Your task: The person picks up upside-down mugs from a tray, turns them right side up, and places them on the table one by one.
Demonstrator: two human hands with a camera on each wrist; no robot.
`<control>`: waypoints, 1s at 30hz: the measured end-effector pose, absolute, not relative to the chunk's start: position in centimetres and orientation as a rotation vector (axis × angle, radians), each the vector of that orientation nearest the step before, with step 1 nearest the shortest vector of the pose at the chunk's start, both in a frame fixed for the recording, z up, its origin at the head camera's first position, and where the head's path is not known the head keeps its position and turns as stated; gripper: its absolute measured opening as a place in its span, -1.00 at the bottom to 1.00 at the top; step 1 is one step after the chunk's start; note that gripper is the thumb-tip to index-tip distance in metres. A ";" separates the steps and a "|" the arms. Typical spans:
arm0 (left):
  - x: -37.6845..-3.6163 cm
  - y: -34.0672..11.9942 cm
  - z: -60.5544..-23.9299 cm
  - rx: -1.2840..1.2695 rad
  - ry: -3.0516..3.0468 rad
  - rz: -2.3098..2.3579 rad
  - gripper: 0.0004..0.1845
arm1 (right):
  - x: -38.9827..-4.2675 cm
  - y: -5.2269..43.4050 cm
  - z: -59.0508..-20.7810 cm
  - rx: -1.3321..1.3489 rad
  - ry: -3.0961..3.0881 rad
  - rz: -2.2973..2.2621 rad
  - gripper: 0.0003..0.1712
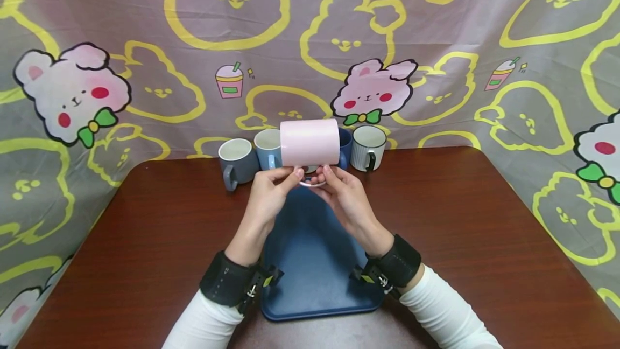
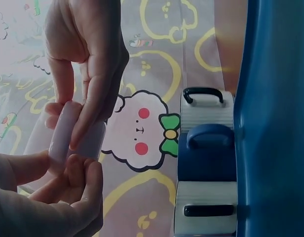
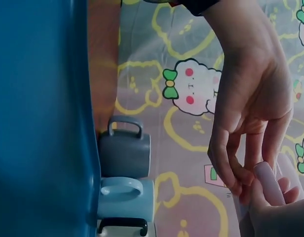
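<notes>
A pale pink mug [image 1: 310,142] is held up on its side above the far end of a blue tray [image 1: 315,241], its handle [image 1: 312,183] turned toward me. My left hand [image 1: 268,198] pinches the handle at its left part, thumb on top. From the right, my right hand [image 1: 350,201] pinches the same handle. In the left wrist view, the fingers of both hands meet around the handle [image 2: 64,131]. The right wrist view shows the handle [image 3: 269,183] between the hands too. Which way the mug's mouth faces I cannot tell.
Behind the tray stand several mugs in a row: grey [image 1: 237,161], light blue [image 1: 268,147], white with a black handle [image 2: 206,219], navy [image 1: 345,147], and striped white [image 1: 368,147]. The brown table [image 1: 460,241] ends at a patterned cloth [image 1: 300,26].
</notes>
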State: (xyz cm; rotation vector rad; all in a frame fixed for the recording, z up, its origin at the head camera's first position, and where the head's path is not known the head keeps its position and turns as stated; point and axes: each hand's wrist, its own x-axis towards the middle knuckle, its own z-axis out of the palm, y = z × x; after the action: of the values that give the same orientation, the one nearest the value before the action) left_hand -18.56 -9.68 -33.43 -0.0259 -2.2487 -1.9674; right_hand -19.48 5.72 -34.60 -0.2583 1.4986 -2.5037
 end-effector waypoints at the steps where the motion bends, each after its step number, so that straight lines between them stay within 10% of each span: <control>1: -18.6 -9.7 -33.4 -0.029 -2.243 -1.977 -0.70 | -19.5 5.7 -34.6 -0.260 1.497 -2.512 -0.81; 30: -19.0 -9.3 -36.4 -0.306 -2.543 -0.991 -0.56 | -21.5 8.8 -34.3 -0.345 1.864 -2.772 -0.68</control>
State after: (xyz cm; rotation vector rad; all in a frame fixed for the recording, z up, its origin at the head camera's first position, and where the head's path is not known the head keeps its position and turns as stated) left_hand -19.00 -9.28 -36.36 -0.3055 -2.5431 -0.9906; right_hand -21.48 8.77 -34.26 -0.3451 1.8638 -2.7722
